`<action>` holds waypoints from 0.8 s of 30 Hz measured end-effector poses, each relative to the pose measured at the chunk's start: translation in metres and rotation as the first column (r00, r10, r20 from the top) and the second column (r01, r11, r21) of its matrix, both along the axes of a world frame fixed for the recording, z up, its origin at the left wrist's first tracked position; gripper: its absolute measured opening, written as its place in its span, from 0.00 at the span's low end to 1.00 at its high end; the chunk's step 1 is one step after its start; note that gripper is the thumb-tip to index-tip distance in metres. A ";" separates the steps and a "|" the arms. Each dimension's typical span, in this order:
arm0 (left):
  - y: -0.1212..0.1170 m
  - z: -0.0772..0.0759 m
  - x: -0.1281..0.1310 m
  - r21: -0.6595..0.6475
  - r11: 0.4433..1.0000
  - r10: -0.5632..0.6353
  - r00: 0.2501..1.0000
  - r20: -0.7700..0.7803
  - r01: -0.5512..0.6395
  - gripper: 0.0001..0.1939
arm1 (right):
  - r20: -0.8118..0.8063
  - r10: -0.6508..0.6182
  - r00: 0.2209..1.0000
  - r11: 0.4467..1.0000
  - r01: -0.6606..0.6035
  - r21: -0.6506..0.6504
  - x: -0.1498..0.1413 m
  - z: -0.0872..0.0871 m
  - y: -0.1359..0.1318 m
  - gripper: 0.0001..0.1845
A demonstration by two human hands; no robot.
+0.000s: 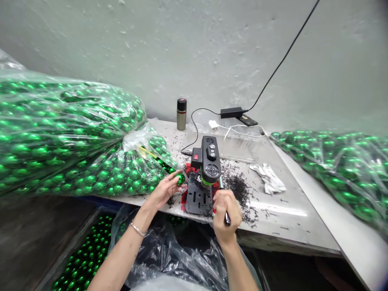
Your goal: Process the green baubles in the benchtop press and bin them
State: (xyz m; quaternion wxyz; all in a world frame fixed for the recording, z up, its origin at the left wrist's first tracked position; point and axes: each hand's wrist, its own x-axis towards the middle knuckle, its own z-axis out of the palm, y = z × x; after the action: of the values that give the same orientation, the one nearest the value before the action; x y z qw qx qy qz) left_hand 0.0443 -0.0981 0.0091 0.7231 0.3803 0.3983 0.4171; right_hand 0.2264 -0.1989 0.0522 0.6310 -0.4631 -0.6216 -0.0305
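My left hand [165, 188] is at the left of a small black bench press [209, 161], its fingers closed around a shiny green ball [181, 178]. My right hand [227, 210] wraps round the black-gripped lever [227, 219] on the press's right side. The press stands on a slotted black base plate [198, 200], with red material [184, 198] showing around it. Small black pieces [239, 190] are heaped and scattered on the table beside it. Just left of my left hand is the mouth of a clear bag of green balls [100, 173].
A steel flask [181, 117] and a black power adapter [232, 112] stand near the wall, with cables running from the adapter. White gloves [269, 180] lie on the table [291, 210]. Another bag of green balls [348, 161] is at right. Below the table edge are more green balls [81, 254] and clear plastic [169, 250].
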 end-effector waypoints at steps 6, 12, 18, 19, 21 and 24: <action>-0.016 -0.004 0.020 -0.304 0.951 0.109 0.980 0.166 -0.055 0.08 | 0.044 -0.004 0.999 1.000 0.004 -0.005 0.001 0.002 -0.001 0.15; -0.015 -0.015 0.030 -0.275 0.959 0.093 0.993 0.069 -0.071 0.15 | 0.067 -0.006 0.998 1.000 0.008 -0.029 0.004 0.003 -0.002 0.14; -0.013 -0.028 0.041 -0.139 0.981 0.131 0.991 -0.026 -0.134 0.18 | -0.020 0.008 1.000 0.999 -0.008 -0.038 0.005 0.024 0.005 0.17; -0.014 -0.031 0.044 -0.085 0.987 0.129 0.990 -0.061 -0.134 0.19 | -0.031 0.005 1.000 0.999 -0.006 -0.045 0.005 0.029 0.006 0.17; -0.016 -0.035 0.051 0.045 0.993 0.112 0.982 -0.151 -0.107 0.20 | -0.040 -0.003 0.999 0.998 0.000 -0.059 0.004 0.037 0.008 0.17; -0.019 -0.041 0.058 0.236 0.972 0.090 0.944 -0.316 -0.014 0.19 | -0.037 -0.005 0.999 0.998 0.003 -0.064 0.004 0.042 0.009 0.17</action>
State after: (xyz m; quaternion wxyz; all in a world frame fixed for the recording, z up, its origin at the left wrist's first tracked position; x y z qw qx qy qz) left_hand 0.1021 -0.1173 -0.0322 0.5873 0.5143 0.4707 0.4111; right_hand 0.2304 -0.1901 0.0938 0.6274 -0.4847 -0.6095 -0.0032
